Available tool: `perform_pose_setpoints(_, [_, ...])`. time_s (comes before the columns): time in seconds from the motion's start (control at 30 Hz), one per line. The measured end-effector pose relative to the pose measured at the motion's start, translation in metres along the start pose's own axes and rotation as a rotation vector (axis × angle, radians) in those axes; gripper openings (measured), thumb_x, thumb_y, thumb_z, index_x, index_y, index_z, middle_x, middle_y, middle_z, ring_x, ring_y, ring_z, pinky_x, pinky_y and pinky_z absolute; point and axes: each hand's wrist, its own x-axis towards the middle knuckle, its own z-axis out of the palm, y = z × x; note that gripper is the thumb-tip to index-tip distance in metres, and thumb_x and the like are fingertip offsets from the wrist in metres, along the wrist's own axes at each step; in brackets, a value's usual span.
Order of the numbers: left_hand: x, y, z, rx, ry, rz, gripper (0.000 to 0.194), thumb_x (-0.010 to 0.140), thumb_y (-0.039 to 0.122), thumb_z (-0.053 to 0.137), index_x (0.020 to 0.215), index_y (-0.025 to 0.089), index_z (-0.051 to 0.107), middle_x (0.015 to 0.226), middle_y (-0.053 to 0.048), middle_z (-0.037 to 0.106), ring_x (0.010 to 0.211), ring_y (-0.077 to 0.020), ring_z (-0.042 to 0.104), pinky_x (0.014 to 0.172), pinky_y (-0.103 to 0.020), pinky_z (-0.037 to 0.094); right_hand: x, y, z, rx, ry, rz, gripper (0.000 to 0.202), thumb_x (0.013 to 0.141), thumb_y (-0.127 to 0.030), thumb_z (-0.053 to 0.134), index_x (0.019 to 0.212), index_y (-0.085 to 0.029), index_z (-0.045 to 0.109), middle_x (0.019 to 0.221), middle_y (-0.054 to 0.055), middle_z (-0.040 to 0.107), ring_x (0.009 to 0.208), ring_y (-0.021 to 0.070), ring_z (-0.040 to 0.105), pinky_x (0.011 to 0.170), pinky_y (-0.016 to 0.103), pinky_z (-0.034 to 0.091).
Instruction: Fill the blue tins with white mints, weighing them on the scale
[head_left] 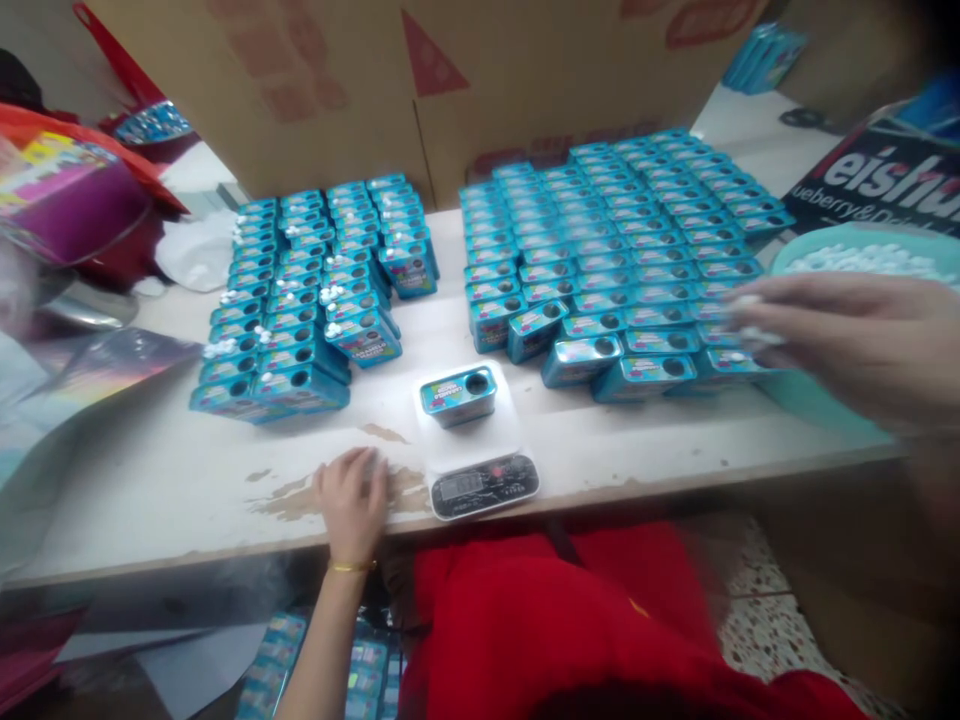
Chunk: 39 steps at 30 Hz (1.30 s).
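A small blue candy tin (457, 395) with a dark round hole in its top stands on a white digital kitchen scale (486, 486). My left hand (354, 500) rests on the table edge just left of the scale, its fingers loosely bent and holding nothing. Off to the right, my right hand (840, 340), somewhat blurred, pinches a few small white candies (754, 320) between thumb and fingers. It hovers in front of a mint-green basin (814, 240) heaped with the same white candies (874, 262).
Rows of blue tins (289, 325) stand at left, several with white candies on top. A larger block of tins (622, 235) fills the right. Behind them rises a cardboard box (360, 120). A white bag (196, 250) lies at far left; more tins (274, 665) sit below the table.
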Motion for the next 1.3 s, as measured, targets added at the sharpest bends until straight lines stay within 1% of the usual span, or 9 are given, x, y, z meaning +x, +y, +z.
perform_pose_setpoints(0.13, [-0.001, -0.001, 0.000, 0.009, 0.013, 0.010, 0.018, 0.088, 0.031, 0.054, 0.098, 0.019, 0.063, 0.100, -0.008, 0.067, 0.097, -0.0211, 0.059, 0.100, -0.044, 0.032, -0.009, -0.062, 0.083, 0.138, -0.484, -0.146, 0.017, 0.077, -0.029, 0.069, 0.085, -0.014, 0.071, 0.069, 0.002, 0.065, 0.055, 0.0072, 0.053, 0.051, 0.023, 0.041])
perform_pose_setpoints(0.2, [-0.002, -0.002, 0.000, 0.007, 0.022, 0.013, 0.017, 0.087, 0.031, 0.055, 0.098, 0.019, 0.062, 0.100, -0.008, 0.067, 0.097, -0.0214, 0.059, 0.099, -0.044, 0.032, -0.009, -0.077, 0.119, 0.101, -0.635, -0.269, 0.013, 0.078, -0.024, 0.066, 0.082, -0.013, 0.071, 0.061, -0.001, 0.061, 0.053, 0.0062, 0.051, 0.050, 0.021, 0.039])
perform_pose_setpoints(0.33, [-0.001, -0.002, -0.001, -0.016, 0.036, 0.007, 0.016, 0.087, 0.030, 0.055, 0.096, 0.020, 0.063, 0.098, -0.009, 0.067, 0.095, -0.0221, 0.060, 0.098, -0.045, 0.033, -0.002, -0.078, 0.156, -0.066, -0.687, -0.368, 0.014, 0.074, -0.015, 0.065, 0.086, -0.010, 0.072, 0.055, -0.004, 0.057, 0.053, 0.0061, 0.049, 0.052, 0.020, 0.038])
perform_pose_setpoints(0.47, [0.000, -0.001, -0.003, -0.037, 0.033, -0.006, 0.015, 0.087, 0.030, 0.055, 0.094, 0.019, 0.063, 0.097, -0.008, 0.067, 0.094, -0.0216, 0.059, 0.096, -0.043, 0.036, 0.000, -0.076, 0.150, 0.070, -0.634, -0.297, 0.020, 0.074, -0.020, 0.068, 0.091, -0.010, 0.071, 0.061, -0.002, 0.059, 0.054, 0.0062, 0.048, 0.051, 0.019, 0.039])
perform_pose_setpoints(0.57, [0.000, 0.000, -0.003, -0.051, 0.041, -0.031, 0.015, 0.087, 0.030, 0.055, 0.094, 0.019, 0.063, 0.097, -0.008, 0.067, 0.094, -0.0210, 0.059, 0.096, -0.043, 0.036, -0.008, -0.065, 0.137, 0.386, -0.656, -0.024, 0.023, 0.075, -0.027, 0.070, 0.093, -0.013, 0.070, 0.070, 0.001, 0.063, 0.053, 0.0053, 0.048, 0.046, 0.018, 0.038])
perform_pose_setpoints(0.73, [-0.002, 0.001, -0.003, -0.053, 0.018, -0.059, 0.016, 0.088, 0.031, 0.054, 0.093, 0.018, 0.063, 0.096, -0.008, 0.067, 0.095, -0.0205, 0.059, 0.098, -0.043, 0.034, -0.037, 0.008, 0.132, 0.800, -0.509, 0.517, 0.016, 0.077, -0.033, 0.069, 0.080, -0.017, 0.069, 0.079, 0.003, 0.063, 0.065, 0.0077, 0.056, 0.057, 0.018, 0.049])
perform_pose_setpoints(0.83, [-0.002, 0.001, -0.003, -0.045, 0.010, -0.063, 0.018, 0.088, 0.032, 0.054, 0.093, 0.018, 0.063, 0.096, -0.008, 0.067, 0.095, -0.0207, 0.059, 0.098, -0.043, 0.034, -0.058, 0.058, 0.132, 0.845, -0.425, 0.694, 0.012, 0.074, -0.027, 0.072, 0.079, -0.017, 0.069, 0.079, 0.005, 0.064, 0.069, 0.0100, 0.058, 0.062, 0.019, 0.052])
perform_pose_setpoints(0.97, [-0.001, 0.002, -0.003, -0.021, 0.005, -0.068, 0.019, 0.088, 0.033, 0.053, 0.092, 0.018, 0.064, 0.096, -0.009, 0.066, 0.094, -0.0209, 0.058, 0.097, -0.042, 0.035, -0.078, 0.091, 0.127, 0.840, -0.415, 0.709, 0.021, 0.067, -0.019, 0.078, 0.086, -0.016, 0.070, 0.084, 0.004, 0.065, 0.070, 0.0089, 0.058, 0.062, 0.018, 0.051])
perform_pose_setpoints(1.3, [0.002, 0.001, -0.002, 0.021, 0.000, -0.014, 0.022, 0.089, 0.034, 0.052, 0.094, 0.017, 0.063, 0.095, -0.008, 0.065, 0.092, -0.0203, 0.058, 0.091, -0.039, 0.039, -0.092, 0.092, 0.131, 0.845, -0.373, 0.570, 0.036, 0.061, -0.036, 0.082, 0.085, -0.016, 0.064, 0.068, -0.001, 0.061, 0.055, 0.0059, 0.046, 0.052, 0.021, 0.036])
